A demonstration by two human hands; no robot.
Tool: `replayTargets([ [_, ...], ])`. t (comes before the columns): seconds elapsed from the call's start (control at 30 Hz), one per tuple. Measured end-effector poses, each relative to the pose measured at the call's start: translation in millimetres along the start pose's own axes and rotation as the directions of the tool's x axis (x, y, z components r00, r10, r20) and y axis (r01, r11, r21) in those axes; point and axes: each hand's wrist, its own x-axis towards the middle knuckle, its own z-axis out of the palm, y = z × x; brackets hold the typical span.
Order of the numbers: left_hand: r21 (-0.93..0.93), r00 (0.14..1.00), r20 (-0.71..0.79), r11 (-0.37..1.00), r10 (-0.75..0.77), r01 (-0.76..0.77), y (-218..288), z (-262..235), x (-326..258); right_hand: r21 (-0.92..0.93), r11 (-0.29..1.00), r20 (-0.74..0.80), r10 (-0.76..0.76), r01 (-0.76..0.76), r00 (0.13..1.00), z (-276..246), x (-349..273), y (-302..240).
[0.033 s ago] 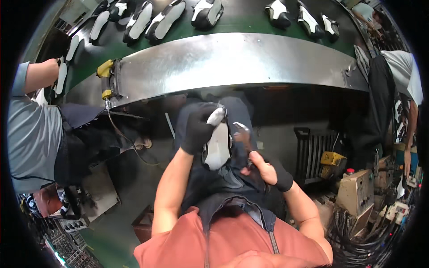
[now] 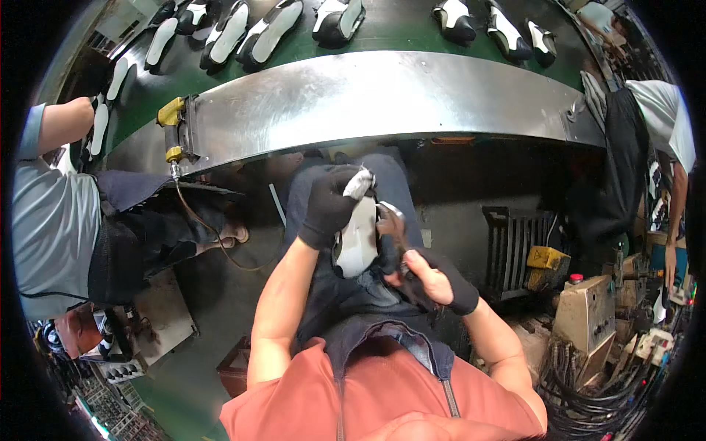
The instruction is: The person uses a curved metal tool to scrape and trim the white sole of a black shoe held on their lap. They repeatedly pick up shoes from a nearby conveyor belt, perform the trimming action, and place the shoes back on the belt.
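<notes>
An upturned black-and-white shoe (image 2: pixel 358 239) lies across my lap, its pale sole side facing up. My left hand (image 2: pixel 331 209), in a black glove, is closed around its far end. Something white and wrinkled (image 2: pixel 360 184) shows at that hand's fingertips; I cannot tell whether it is a finger covering or part of the shoe. In my right hand (image 2: pixel 434 281), which wears a black glove with bare fingers, is a hammer (image 2: pixel 393 220) with a shiny metal head and a brown shaft. Its head is at the shoe's right edge, and I cannot tell whether they touch.
Several black-and-white shoes (image 2: pixel 338 22) stand on a green conveyor beyond a metal ledge (image 2: pixel 368 95). A yellow air tool (image 2: pixel 171 128) with a hose hangs at left, near a co-worker (image 2: pixel 59 213). At right are a black rack (image 2: pixel 516 250), a control box (image 2: pixel 585 316), cables and another person.
The hammer's head has moved left and slightly down, closer to the shoe's right edge. My right hand has shifted slightly left. My left hand keeps its hold on the shoe.
</notes>
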Motion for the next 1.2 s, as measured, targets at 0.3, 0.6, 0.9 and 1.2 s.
replayTargets([
  [0.3,-0.475,0.998,-0.038,0.88,-0.05,0.026,-28.5,-5.0,3.7,0.395,0.895,0.13,0.17,-0.208,0.977,12.7,32.6,10.8],
  [0.6,-0.553,0.992,-0.067,0.832,-0.103,0.049,-21.6,-1.5,-5.6,0.696,0.667,0.43,-0.093,-0.265,0.898,14.2,64.6,40.6],
  [0.9,-0.415,0.991,-0.134,0.909,-0.028,-0.03,-16.7,-3.7,-13.6,-0.051,0.988,0.359,0.156,-0.147,0.92,-27.8,52.2,-8.0],
  [1.2,-0.595,0.985,-0.097,0.801,-0.141,0.056,-8.1,-1.7,-18.5,0.276,0.825,0.519,0.304,-0.493,0.799,-8.1,48.1,-16.9],
])
